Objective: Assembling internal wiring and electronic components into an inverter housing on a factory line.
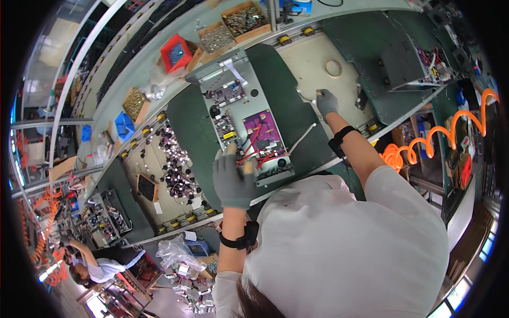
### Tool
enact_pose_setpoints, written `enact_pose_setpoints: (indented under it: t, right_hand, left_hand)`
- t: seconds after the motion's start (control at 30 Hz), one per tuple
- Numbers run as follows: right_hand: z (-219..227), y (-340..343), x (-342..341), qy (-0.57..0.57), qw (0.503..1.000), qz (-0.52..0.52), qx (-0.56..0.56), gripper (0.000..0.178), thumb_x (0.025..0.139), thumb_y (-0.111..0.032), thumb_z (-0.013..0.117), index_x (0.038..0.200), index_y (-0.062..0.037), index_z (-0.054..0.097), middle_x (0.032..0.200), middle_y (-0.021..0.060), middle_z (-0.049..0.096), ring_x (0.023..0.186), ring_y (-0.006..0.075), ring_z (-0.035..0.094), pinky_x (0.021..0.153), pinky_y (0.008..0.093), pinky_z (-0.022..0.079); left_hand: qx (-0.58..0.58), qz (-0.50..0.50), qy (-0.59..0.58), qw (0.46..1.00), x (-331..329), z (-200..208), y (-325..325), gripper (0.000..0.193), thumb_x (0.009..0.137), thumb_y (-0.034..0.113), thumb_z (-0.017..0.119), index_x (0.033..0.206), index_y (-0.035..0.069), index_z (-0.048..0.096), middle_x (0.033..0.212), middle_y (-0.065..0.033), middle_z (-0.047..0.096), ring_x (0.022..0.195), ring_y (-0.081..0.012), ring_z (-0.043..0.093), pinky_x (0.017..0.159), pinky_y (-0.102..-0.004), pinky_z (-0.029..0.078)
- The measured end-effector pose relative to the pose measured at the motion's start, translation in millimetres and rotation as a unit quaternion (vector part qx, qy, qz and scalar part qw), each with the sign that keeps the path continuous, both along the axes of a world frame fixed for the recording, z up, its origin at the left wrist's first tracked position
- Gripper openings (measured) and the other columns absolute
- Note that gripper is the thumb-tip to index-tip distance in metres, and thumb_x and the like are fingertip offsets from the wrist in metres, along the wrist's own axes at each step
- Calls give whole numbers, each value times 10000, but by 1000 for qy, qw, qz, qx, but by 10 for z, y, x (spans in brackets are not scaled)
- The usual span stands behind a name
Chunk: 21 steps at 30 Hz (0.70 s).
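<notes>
A flat grey metal chassis (249, 100) lies lengthwise on a dark green board in front of me. It carries a purple circuit board (263, 129), a dark circuit board (228, 94), and red wires (260, 158) at its near end. My left hand (233, 180), in a grey glove with pale fingertips, is over its near left corner beside these wires, fingers apart. Off to the right, my gloved right hand (327, 102) is closed on a thin wire (306, 98) with a pale end. A loose white cable (302, 139) sticks out from the chassis's right side.
Dark-capped wired parts (177, 164) pile up left of the chassis. Screw boxes (244, 21) and a red bin (176, 53) line the far shelf. A boxy grey unit (403, 63) stands at right, near a coiled orange hose (424, 140). Another person (98, 267) works far left.
</notes>
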State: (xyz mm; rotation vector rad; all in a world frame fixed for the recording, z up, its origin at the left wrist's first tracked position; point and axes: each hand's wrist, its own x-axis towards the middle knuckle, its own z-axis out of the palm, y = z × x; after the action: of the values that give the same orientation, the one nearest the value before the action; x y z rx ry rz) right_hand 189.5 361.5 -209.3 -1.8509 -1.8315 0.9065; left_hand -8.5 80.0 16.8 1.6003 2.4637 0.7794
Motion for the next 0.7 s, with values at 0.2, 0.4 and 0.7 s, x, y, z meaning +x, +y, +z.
enact_pose_setpoints:
  t: [0.2, 0.4, 0.7]
  right_hand:
    - [-480, 455, -33, -173, 967, 167, -85, 303, 812, -299, 581, 1089, -186, 630, 1135, 98, 597, 1053, 288, 566, 893, 385, 461]
    - [-612, 513, -182, -208, 918, 335, -52, 360, 772, -276, 649, 1114, -179, 592, 1099, 90, 597, 1052, 280, 562, 881, 392, 462]
    - [-945, 457, -97, -285, 882, 373, 37, 284, 820, -239, 584, 1050, -86, 518, 990, 163, 613, 916, 365, 594, 786, 437, 479]
  left_hand:
    - [-15, 46, 12, 999, 4, 34, 35, 470, 765, 234, 603, 1173, 12, 530, 1098, -189, 564, 1087, -400, 490, 916, -462, 397]
    - [-8, 78, 14, 997, -14, 33, 50, 390, 735, 198, 607, 1078, 13, 587, 975, -172, 605, 993, -381, 546, 847, -436, 446]
    - [30, 90, 20, 995, -16, 46, 71, 320, 712, 189, 618, 991, 33, 623, 852, -134, 607, 877, -336, 577, 757, -407, 473]
